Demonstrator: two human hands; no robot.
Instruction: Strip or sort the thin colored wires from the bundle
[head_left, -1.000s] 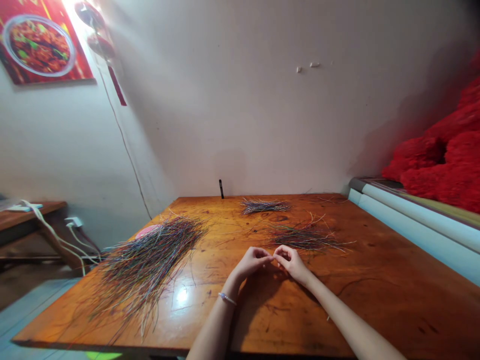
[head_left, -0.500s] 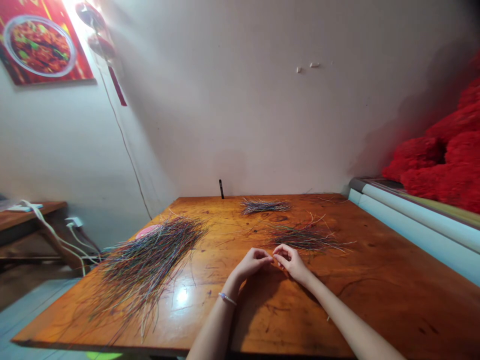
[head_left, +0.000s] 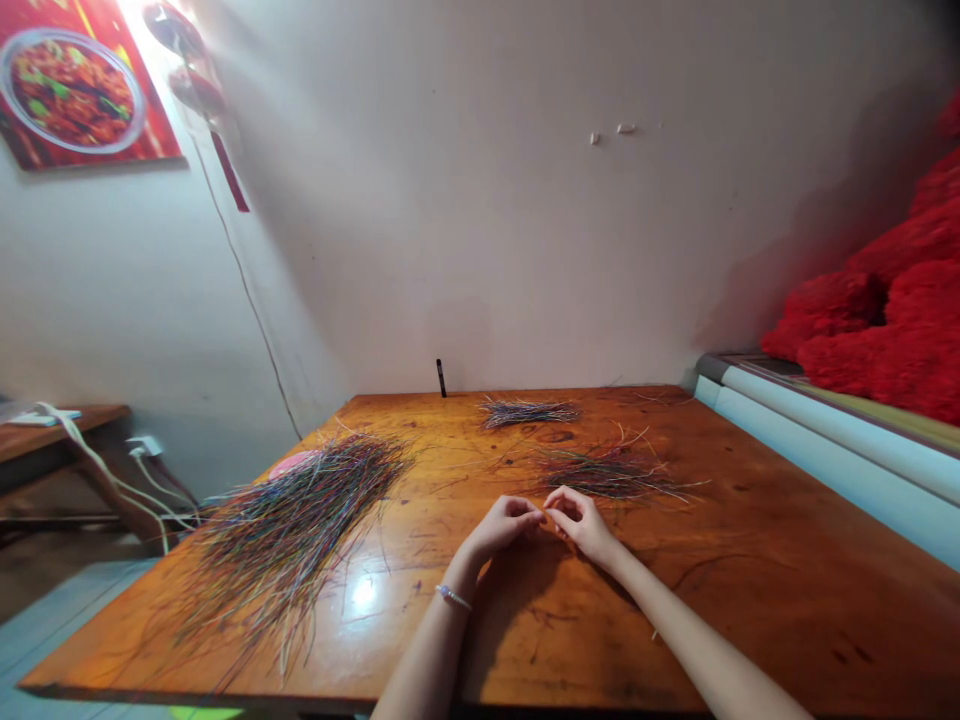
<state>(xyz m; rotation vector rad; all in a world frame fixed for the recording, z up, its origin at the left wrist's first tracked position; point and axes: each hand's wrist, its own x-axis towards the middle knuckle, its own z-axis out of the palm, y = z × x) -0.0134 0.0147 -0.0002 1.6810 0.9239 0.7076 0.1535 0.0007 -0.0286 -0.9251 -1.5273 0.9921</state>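
My left hand (head_left: pixel 511 522), with a beaded bracelet (head_left: pixel 453 597) at the wrist, is closed in a pinch. Close to its fingertips my right hand (head_left: pixel 577 520) pinches too, thumb against forefinger. Whatever lies between the fingers is too thin to make out. Just beyond my right hand is a small loose pile of thin coloured wires (head_left: pixel 611 474). Farther back lies a neater, shorter bundle of wires (head_left: pixel 529 412). A large spread heap of long, many-coloured wires (head_left: pixel 307 520) covers the left of the wooden table (head_left: pixel 420 640).
A black pen (head_left: pixel 441 378) stands upright at the table's back edge by the wall. Something pink (head_left: pixel 296 463) shows behind the large heap. Along the right side lie pale rolls (head_left: pixel 810 420), with fluffy red material (head_left: pixel 885 320) above. White cables (head_left: pixel 112 480) hang by a side table.
Both hands hold nearly the same pinched pose, fingertips close together. The whole view has shifted very slightly; the wire piles look the same.
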